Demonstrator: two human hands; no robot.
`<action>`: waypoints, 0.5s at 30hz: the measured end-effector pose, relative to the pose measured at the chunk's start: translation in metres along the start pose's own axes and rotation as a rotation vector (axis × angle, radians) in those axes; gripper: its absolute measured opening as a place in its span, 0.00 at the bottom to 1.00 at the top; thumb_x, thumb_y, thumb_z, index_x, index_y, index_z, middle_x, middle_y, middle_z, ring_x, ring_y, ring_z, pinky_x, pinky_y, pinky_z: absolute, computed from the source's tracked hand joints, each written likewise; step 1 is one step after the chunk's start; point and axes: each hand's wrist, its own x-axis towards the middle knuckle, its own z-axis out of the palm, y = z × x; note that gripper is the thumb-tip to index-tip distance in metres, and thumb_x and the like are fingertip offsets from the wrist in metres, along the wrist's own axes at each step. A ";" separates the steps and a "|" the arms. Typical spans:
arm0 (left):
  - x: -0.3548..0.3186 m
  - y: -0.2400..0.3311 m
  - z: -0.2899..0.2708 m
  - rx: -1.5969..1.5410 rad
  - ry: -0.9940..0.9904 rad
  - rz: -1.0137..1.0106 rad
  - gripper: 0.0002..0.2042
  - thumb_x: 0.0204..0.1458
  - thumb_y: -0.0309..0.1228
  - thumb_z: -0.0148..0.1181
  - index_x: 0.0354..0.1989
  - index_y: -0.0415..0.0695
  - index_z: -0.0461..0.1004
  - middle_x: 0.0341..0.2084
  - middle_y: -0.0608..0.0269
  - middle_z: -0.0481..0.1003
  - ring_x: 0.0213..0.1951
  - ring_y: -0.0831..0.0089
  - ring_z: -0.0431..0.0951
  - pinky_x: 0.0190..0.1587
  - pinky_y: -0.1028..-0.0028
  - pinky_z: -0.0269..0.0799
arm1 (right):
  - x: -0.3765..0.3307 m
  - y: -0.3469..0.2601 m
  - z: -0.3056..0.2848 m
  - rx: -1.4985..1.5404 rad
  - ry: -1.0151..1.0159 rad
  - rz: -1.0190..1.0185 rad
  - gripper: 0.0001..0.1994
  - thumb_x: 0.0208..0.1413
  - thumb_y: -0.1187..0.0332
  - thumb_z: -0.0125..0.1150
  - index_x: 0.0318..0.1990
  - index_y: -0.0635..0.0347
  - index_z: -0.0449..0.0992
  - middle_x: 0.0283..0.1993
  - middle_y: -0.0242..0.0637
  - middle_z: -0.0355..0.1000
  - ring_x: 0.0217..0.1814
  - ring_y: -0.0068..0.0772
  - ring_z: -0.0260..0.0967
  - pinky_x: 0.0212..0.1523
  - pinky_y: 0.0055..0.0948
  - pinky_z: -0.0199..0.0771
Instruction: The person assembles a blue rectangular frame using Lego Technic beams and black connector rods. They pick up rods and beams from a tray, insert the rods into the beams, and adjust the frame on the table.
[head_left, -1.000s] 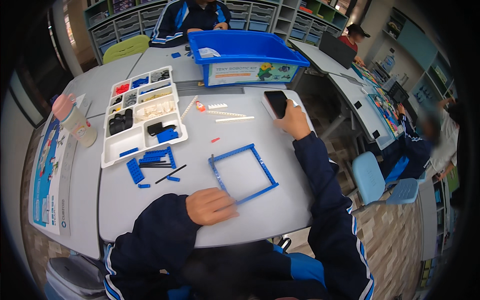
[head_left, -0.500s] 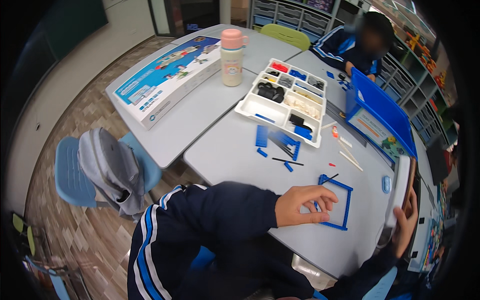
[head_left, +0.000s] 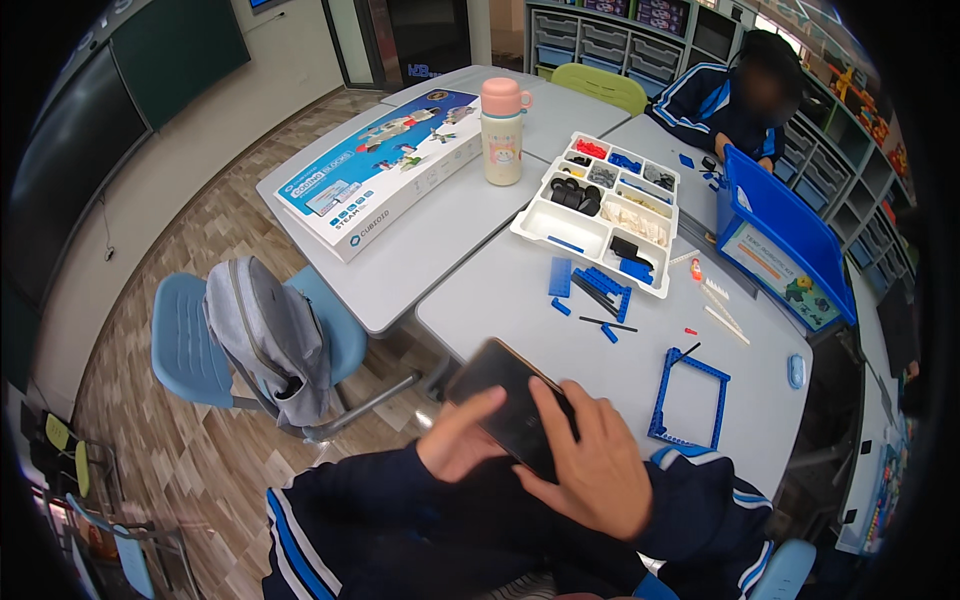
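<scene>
Both my hands are on a dark flat device, a phone or small tablet with a thin brown edge, held tilted off the table's near edge. My left hand grips its lower left side, thumb across the dark face. My right hand closes on its right side, fingers over the face and thumb at the lower edge. Right of my hands, a rectangular frame of blue bricks lies on the table, a thin black rod across its upper left corner.
Loose blue pieces and black rods lie ahead. Beyond is a white sorting tray of parts. A blue bin, a bottle and a set box stand around. Another person sits at the far right.
The flat device has come from the far right to in front of me. My left hand has left the blue frame and now holds the device too. The view has shifted.
</scene>
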 end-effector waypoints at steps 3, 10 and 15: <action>0.015 0.036 -0.041 0.022 0.089 0.103 0.24 0.65 0.42 0.56 0.65 0.42 0.67 0.55 0.53 0.77 0.55 0.59 0.80 0.55 0.55 0.80 | 0.007 -0.001 -0.004 0.041 0.061 -0.145 0.43 0.45 0.55 0.78 0.68 0.62 0.66 0.68 0.61 0.60 0.57 0.57 0.68 0.56 0.43 0.72; 0.113 0.233 -0.180 -0.128 0.056 0.655 0.25 0.60 0.37 0.63 0.63 0.38 0.68 0.60 0.48 0.74 0.62 0.50 0.73 0.66 0.44 0.67 | -0.033 0.031 -0.024 0.145 0.142 -0.124 0.31 0.46 0.67 0.77 0.59 0.64 0.73 0.66 0.61 0.64 0.61 0.62 0.68 0.58 0.48 0.72; 0.196 0.344 -0.258 -0.381 0.509 0.863 0.28 0.54 0.41 0.69 0.62 0.48 0.68 0.59 0.50 0.72 0.62 0.43 0.71 0.61 0.35 0.70 | -0.059 0.049 -0.022 0.174 0.121 0.003 0.26 0.48 0.69 0.76 0.56 0.65 0.75 0.65 0.59 0.65 0.60 0.62 0.68 0.58 0.47 0.72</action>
